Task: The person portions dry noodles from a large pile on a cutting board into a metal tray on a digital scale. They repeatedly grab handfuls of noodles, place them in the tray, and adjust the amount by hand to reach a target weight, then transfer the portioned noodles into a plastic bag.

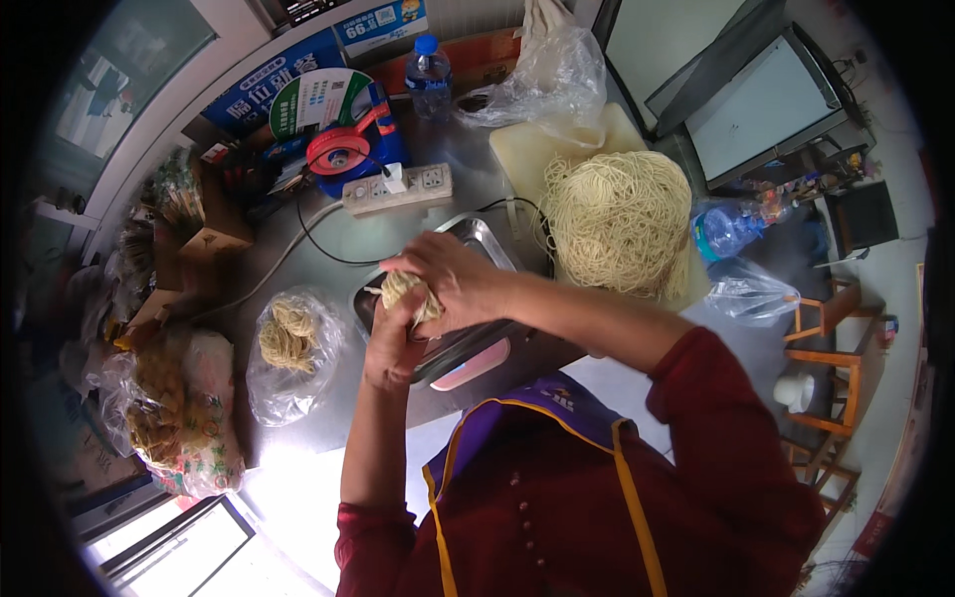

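Observation:
Between my two hands, over a metal tray [489, 242], is a rounded bundle of pale noodles [412, 297]. My left hand [393, 336] grips it from the left and below, thumb against its side. My right hand [455, 280] is wrapped over its top and right side. To the left, a clear plastic bag [317, 384] holds a few noodle bundles [287, 336]. A large heap of loose noodles [623, 224] lies on a pale cutting board [515, 153] at the right. The tray's inside is mostly covered by my hands.
Behind the tray lie a power strip [399, 190] with cables, a red and blue tape dispenser [339, 153] and a water bottle [428, 78]. Filled plastic bags [209, 418] stand at the far left. Another plastic bag [563, 82] rests on the board's back. Wooden stools [828, 358] are at the right.

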`<state>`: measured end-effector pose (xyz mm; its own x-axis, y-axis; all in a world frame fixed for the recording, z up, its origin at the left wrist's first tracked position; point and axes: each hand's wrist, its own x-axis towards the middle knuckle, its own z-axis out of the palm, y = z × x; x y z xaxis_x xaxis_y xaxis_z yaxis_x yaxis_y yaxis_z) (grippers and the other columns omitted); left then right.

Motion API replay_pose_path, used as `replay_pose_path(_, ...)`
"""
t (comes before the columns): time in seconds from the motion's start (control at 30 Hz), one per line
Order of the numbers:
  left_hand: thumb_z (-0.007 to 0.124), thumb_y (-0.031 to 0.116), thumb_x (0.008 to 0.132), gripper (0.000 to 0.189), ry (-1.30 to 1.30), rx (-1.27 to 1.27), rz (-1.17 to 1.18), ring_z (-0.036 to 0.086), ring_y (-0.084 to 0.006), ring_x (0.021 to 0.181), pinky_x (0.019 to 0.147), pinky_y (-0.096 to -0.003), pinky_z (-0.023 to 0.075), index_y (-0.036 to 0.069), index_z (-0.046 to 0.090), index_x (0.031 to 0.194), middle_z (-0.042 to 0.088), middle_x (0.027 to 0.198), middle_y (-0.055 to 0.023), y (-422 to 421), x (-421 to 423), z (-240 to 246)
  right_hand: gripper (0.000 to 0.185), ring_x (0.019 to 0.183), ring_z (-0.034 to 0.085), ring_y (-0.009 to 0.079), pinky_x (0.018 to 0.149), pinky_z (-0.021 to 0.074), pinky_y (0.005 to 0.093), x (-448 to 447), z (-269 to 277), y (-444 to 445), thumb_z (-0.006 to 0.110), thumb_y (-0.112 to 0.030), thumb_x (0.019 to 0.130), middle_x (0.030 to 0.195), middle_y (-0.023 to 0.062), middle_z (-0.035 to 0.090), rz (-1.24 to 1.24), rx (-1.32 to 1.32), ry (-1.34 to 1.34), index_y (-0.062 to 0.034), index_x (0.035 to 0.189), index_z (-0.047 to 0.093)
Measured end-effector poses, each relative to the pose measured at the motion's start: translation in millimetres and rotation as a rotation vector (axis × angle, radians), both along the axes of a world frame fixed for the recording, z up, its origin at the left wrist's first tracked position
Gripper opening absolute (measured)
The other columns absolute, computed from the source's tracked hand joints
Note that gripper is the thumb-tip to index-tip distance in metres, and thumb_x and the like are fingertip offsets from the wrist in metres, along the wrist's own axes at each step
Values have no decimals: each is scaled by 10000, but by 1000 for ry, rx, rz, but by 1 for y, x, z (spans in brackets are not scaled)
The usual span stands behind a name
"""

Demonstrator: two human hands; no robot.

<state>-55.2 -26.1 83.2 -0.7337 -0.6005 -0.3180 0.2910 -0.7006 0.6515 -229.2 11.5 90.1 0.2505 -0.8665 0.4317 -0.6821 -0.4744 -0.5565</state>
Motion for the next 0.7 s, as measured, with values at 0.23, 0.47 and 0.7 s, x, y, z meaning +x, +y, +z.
replay_pose_path(0.23, 737, 111, 852, 457, 47, -107, 66, 676, -200, 877, 795, -315, 559, 12, 549, 1257, 665, 1033, -72, -4, -21, 21, 924, 1212, 549, 254, 1008, 477, 383, -26, 24, -20, 717, -653, 791, 1319, 132, 543, 94, 952, -1227, -84, 1445, 397)
replay_pose_path(0.47, 859, 96, 653, 695, -553, -1703, 39, 531, -310, 1224, 979, -445, 462, 90, 528, 1264, 550, 1311, -141, -20, -22, 28, 692, 1133, 592, 171, 951, 511, 345, -7, -1, 0, 834, -309, 806, 1229, 40, 611, 243, 977, -1506, -71, 1356, 487)
replay_pose_path(0.7, 912, 251, 617, 1165, -22, -943, -76, 131, -340, 1517, 1198, -510, 214, 141, 232, 1556, 182, 1620, -155, -26, 15, 48, 662, 1120, 582, 142, 968, 476, 309, -6, 22, 15, 801, -90, 744, 1225, 39, 602, 251, 671, -1259, -81, 1333, 499)
